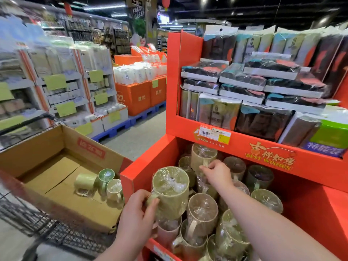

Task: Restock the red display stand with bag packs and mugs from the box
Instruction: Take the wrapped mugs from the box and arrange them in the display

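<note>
The red display stand (188,129) fills the right half. Its upper shelf holds stacked bag packs (254,81); its lower bin holds several plastic-wrapped mugs (202,215). My left hand (138,215) grips the handle of a wrapped green mug (172,189) at the bin's front left corner. My right hand (216,175) pinches the handle of a wrapped beige mug (202,155) set high at the back of the bin. The open cardboard box (56,147) on the left holds three wrapped green mugs (101,183) in its near right corner.
The box sits on a wire shopping cart (56,234) at lower left. Across the grey aisle floor (143,129) stand shelves of white goods and orange boxes (139,95) on blue pallets. A barcode label (214,133) is stuck on the stand's shelf front.
</note>
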`<control>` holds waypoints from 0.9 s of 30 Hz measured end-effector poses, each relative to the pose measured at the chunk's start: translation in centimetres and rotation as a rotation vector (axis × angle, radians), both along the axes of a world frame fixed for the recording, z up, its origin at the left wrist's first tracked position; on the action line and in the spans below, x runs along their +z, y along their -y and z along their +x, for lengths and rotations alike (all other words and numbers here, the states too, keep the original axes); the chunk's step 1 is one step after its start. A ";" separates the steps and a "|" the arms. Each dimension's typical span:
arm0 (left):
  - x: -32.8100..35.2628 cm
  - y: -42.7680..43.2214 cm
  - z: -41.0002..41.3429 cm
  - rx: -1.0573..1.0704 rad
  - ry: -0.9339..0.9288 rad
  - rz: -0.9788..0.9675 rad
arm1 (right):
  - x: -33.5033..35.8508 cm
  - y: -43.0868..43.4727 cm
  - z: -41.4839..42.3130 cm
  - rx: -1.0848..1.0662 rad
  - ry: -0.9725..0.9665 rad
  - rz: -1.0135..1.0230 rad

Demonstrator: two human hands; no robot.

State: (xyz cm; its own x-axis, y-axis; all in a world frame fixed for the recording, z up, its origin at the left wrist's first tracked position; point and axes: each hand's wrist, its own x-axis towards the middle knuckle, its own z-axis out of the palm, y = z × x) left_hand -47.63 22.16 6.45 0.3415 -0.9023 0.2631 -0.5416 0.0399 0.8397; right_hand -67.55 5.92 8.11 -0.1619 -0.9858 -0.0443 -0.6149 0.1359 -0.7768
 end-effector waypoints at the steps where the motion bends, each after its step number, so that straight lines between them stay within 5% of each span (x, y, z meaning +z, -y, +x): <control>1: 0.1 0.0 -0.1 0.009 0.000 0.001 | 0.0 0.2 0.2 -0.005 0.050 0.008; 6: 0.6 0.4 -0.1 0.008 -0.007 -0.008 | -0.6 1.1 1.4 -0.011 0.213 0.040; 17: 1.5 3.0 -0.8 -0.064 -0.016 -0.018 | -0.3 -0.3 -0.5 0.118 0.046 0.146; 23: 2.4 3.9 -0.6 -0.124 -0.003 -0.023 | -0.1 -0.2 -0.7 -0.064 0.122 0.128; 27: 2.7 4.1 0.0 -0.143 -0.006 -0.039 | 0.7 -0.2 -0.1 -0.157 -0.007 0.068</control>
State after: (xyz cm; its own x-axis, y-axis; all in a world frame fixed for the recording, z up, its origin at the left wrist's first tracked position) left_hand -47.59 18.02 9.17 0.2116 -0.9312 0.2969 -0.5230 0.1488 0.8393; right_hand -67.66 6.13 8.85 -0.3147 -0.9430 -0.1084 -0.5874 0.2832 -0.7581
